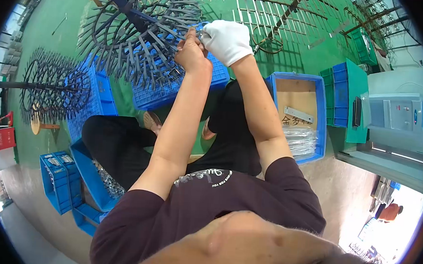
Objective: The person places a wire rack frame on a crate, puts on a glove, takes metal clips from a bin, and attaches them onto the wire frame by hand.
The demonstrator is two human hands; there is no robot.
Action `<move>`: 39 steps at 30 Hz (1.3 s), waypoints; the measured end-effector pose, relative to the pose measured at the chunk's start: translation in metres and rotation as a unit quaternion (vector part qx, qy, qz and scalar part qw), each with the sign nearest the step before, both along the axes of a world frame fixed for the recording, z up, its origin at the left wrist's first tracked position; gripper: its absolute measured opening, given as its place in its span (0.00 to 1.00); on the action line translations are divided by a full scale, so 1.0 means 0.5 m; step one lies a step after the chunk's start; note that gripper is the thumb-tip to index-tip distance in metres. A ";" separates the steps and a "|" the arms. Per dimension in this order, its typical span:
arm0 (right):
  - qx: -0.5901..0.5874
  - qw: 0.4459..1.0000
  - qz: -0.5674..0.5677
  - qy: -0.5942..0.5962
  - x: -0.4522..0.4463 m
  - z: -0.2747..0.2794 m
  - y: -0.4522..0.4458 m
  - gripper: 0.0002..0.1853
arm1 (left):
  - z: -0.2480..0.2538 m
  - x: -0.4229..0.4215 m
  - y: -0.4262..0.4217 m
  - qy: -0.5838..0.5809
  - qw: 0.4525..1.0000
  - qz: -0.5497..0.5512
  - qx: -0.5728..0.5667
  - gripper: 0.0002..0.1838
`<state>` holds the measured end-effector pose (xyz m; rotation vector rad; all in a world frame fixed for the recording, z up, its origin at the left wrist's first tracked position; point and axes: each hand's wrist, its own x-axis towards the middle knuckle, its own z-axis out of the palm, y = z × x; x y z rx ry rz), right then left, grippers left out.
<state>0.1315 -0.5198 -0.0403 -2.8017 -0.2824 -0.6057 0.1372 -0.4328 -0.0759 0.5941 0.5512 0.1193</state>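
Observation:
My left hand [194,53] is bare, its fingers closed in a pinch at the right side of a dark rack [145,25] with many prongs around its post. Touching or nearly touching it is my right hand [228,40], in a white glove with the fingers curled closed. A small greyish bit shows between the two hands, too small and too covered to name. Beneath the rack lies a blue plastic crate [153,98] with a grid surface.
Right of my legs stands a blue tray [322,117] holding a flat metal strip [299,114] and a stack of clear-wrapped pieces [302,141]. A second pronged rack [54,87] is at the left. Blue bins [53,183] stand lower left. Green and blue crates [339,94] stand right.

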 end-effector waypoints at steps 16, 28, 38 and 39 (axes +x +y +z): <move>0.018 1.000 0.023 -0.007 0.019 -0.004 -0.004 0.07 | 0.009 0.001 -0.003 0.025 1.000 0.013 0.004 0.18; 0.010 0.997 0.062 -0.049 0.022 -0.002 -0.018 0.06 | 0.001 0.003 0.001 0.021 1.000 0.001 0.013 0.18; -0.021 0.998 0.052 0.018 0.025 0.027 -0.013 0.08 | 0.006 0.003 -0.002 0.030 0.999 0.018 0.032 0.18; -0.026 0.998 0.050 0.024 0.025 0.031 -0.013 0.08 | 0.009 0.002 -0.003 0.031 0.999 0.021 0.034 0.18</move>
